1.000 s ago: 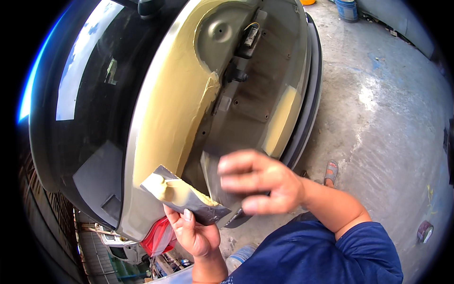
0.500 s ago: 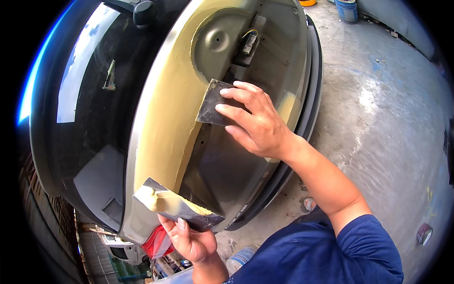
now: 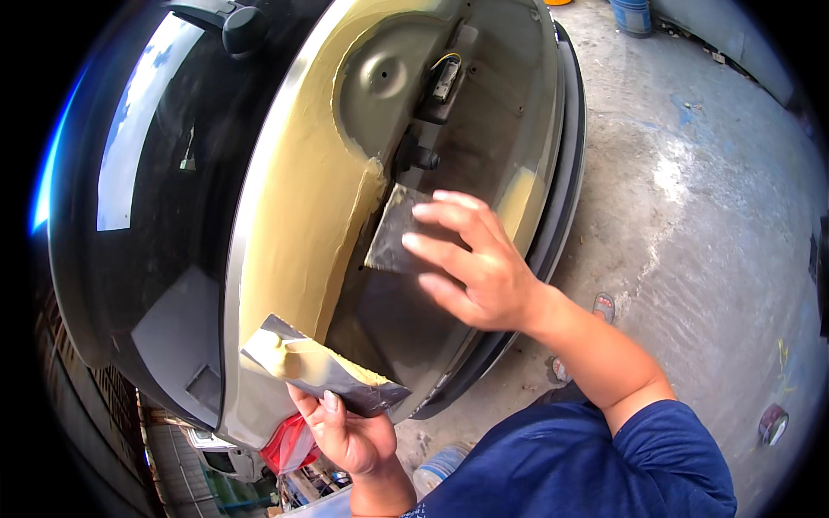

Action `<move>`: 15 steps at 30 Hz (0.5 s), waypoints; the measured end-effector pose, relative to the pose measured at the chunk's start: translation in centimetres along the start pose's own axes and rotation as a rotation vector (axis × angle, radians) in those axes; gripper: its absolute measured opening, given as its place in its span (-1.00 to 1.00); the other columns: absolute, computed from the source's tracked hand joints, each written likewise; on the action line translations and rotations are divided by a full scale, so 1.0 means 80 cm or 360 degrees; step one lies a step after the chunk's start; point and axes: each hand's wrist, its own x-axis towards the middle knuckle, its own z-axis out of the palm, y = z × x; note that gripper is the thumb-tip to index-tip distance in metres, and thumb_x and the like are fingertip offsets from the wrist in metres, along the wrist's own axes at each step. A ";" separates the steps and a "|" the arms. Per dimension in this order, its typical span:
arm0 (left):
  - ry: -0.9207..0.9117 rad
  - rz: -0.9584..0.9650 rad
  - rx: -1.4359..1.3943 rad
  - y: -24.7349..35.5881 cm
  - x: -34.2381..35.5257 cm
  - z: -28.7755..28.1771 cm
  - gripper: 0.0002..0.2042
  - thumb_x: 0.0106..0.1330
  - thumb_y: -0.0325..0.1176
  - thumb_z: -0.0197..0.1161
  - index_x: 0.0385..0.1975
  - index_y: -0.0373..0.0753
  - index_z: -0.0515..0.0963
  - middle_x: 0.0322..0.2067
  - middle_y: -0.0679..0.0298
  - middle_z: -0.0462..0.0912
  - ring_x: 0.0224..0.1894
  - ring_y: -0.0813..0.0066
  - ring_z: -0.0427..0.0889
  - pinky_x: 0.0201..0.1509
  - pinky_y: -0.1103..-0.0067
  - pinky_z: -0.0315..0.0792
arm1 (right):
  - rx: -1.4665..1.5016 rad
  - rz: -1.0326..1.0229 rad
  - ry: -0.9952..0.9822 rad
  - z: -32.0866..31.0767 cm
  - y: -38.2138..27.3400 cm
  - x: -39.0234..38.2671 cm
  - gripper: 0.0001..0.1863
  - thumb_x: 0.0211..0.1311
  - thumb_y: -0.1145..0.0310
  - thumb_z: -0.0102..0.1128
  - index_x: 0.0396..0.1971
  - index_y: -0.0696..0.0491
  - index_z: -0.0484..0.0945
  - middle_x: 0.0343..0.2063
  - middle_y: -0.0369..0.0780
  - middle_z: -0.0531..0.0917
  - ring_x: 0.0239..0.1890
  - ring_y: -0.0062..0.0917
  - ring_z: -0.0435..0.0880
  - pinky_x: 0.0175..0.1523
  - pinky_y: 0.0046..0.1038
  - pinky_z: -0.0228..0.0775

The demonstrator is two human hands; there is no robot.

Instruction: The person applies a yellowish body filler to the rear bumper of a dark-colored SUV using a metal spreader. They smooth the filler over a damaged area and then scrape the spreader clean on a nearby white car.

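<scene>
The right hand (image 3: 479,263) presses a spreader (image 3: 395,231) against the car panel (image 3: 302,224), fingers stretched flat over its right part; the blade's far corner and whatever edge touches the metal are covered by those fingers, so the contact line cannot be made out. The spreader is a dark, roughly square sheet, its long edges running up and slightly right, its lower edge slanting down to the left, and it sits at the border between the yellow filler (image 3: 298,250) and the grey recess (image 3: 466,138).

The left hand (image 3: 345,432) grips a flat board (image 3: 319,367) from below, thumb over its near edge. The board lies nearly level, long axis from upper left to lower right, its right end pointing toward the panel's lower rim; a smear of yellow filler runs along its top. Its underside is out of sight.

The panel's upper part bends out of frame. A dark window (image 3: 147,173) fills the left. A sandalled foot (image 3: 603,306) shows on the concrete floor (image 3: 708,216), half hidden by the right forearm.
</scene>
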 end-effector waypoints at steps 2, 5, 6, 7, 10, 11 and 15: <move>-0.0006 -0.0048 -0.0041 -0.004 0.001 0.004 -0.50 0.33 -0.56 -0.08 0.30 -0.24 0.12 0.21 0.11 0.32 0.24 0.25 0.33 0.33 0.30 0.21 | 0.0703 0.0101 -0.0155 -0.019 -0.024 -0.010 -0.57 -0.03 0.43 0.30 -0.07 0.14 0.55 0.06 -0.06 0.43 0.13 -0.14 0.38 0.19 -0.20 0.24; -0.0083 -0.0076 -0.0085 -0.008 0.007 0.008 -0.51 0.34 -0.56 -0.09 0.29 -0.24 0.13 0.20 0.12 0.34 0.22 0.25 0.36 0.33 0.31 0.22 | 0.1901 0.0190 -0.0631 -0.016 -0.042 -0.037 -0.56 0.00 0.40 0.32 -0.04 0.14 0.56 0.05 -0.07 0.45 0.11 -0.23 0.43 0.20 -0.29 0.26; -0.0011 -0.0025 -0.0090 -0.007 0.006 0.021 -0.52 0.34 -0.57 -0.09 0.28 -0.25 0.15 0.20 0.08 0.33 0.21 0.23 0.37 0.32 0.31 0.24 | 0.1571 0.0134 -0.0580 -0.014 -0.034 -0.044 -0.57 0.00 0.40 0.32 -0.06 0.13 0.57 0.04 -0.07 0.46 0.10 -0.23 0.44 0.18 -0.30 0.27; -0.0091 0.0017 -0.0154 -0.005 0.010 0.017 -0.52 0.34 -0.58 -0.09 0.28 -0.25 0.15 0.22 0.04 0.31 0.22 0.20 0.36 0.33 0.30 0.24 | 0.1244 0.0081 -0.0528 -0.012 -0.023 -0.052 -0.59 -0.01 0.40 0.32 -0.07 0.12 0.58 0.02 -0.08 0.47 0.08 -0.24 0.44 0.17 -0.30 0.28; -0.0145 0.0104 -0.0127 0.000 0.013 0.021 -0.51 0.32 -0.60 -0.09 0.28 -0.25 0.14 0.22 0.01 0.29 0.24 0.18 0.34 0.32 0.28 0.24 | 0.0988 0.0266 -0.0339 -0.017 0.002 -0.045 -0.60 0.06 0.35 0.25 -0.06 0.12 0.55 0.00 -0.09 0.49 0.04 -0.28 0.47 0.15 -0.32 0.31; -0.0145 0.0078 -0.0142 -0.001 0.012 0.020 -0.50 0.32 -0.60 -0.09 0.28 -0.24 0.14 0.22 0.01 0.30 0.23 0.17 0.35 0.31 0.29 0.25 | 0.1054 0.0381 -0.0251 -0.025 0.005 -0.033 -0.58 0.10 0.33 0.21 -0.01 0.13 0.51 0.00 -0.11 0.50 0.03 -0.33 0.48 0.16 -0.34 0.30; -0.0151 -0.0141 -0.0120 -0.008 0.005 0.008 -0.47 0.26 -0.60 -0.04 0.28 -0.25 0.13 0.17 -0.03 0.34 0.18 0.17 0.41 0.27 0.29 0.32 | 0.2270 0.0994 -0.0049 -0.023 0.001 -0.014 -0.49 0.26 0.21 0.06 0.12 0.20 0.33 0.01 -0.08 0.52 0.06 -0.46 0.51 0.19 -0.40 0.30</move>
